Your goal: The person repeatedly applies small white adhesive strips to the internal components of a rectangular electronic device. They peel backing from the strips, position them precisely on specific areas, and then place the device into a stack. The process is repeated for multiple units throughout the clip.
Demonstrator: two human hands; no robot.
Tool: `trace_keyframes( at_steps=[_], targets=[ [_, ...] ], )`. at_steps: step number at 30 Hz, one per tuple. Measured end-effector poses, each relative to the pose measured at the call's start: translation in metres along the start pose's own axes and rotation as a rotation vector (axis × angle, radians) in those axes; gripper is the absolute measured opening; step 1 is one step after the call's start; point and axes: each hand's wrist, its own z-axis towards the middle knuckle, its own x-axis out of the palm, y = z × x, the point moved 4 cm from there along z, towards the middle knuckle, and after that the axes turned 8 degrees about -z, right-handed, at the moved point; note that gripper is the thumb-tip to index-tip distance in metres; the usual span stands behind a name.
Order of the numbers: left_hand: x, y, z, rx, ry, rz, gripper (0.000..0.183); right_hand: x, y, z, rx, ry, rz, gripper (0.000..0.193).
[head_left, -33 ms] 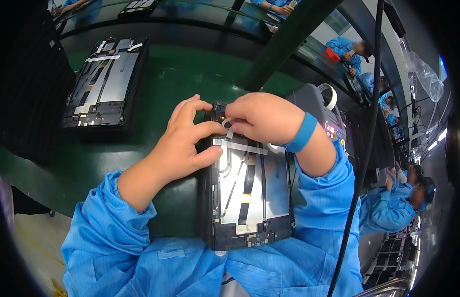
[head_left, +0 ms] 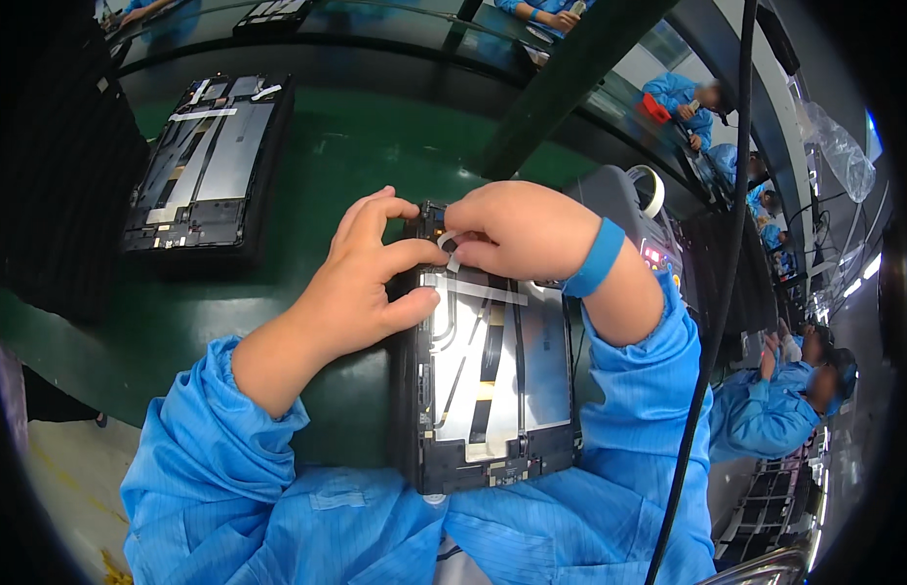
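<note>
In front of me lies an opened tablet-like device (head_left: 544, 375), with silver panels, black cables and a black frame; it seems to rest on a dark stack or tray. At its upper left edge is my left hand (head_left: 361, 268), fingers apart. Its index fingertip touches the top end, and its thumb lies over the panel's edge. My right hand (head_left: 527, 232) reaches across the top with thumb and fingers pinched together on a small curled white strip (head_left: 454, 262). The fingers partly hide the strip's upper end. A pale tape (head_left: 492, 290) crosses the panel just below.
A second opened device (head_left: 215, 161) sits on the green table (head_left: 346, 146) at the far left, beside a tall black stack (head_left: 63, 195). Right of my hand stands a grey machine (head_left: 610, 195) with a tape roll (head_left: 650, 190). A black cable (head_left: 712, 351) hangs at right. Co-workers sit beyond.
</note>
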Motion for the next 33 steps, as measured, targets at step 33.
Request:
trace_keyframes(
  at_steps=[33],
  targets=[
    [0.000, -0.008, 0.000, 0.127, -0.002, 0.102, 0.030, 0.013, -0.038, 0.003, 0.249, -0.069, 0.528, 0.021]
  ],
)
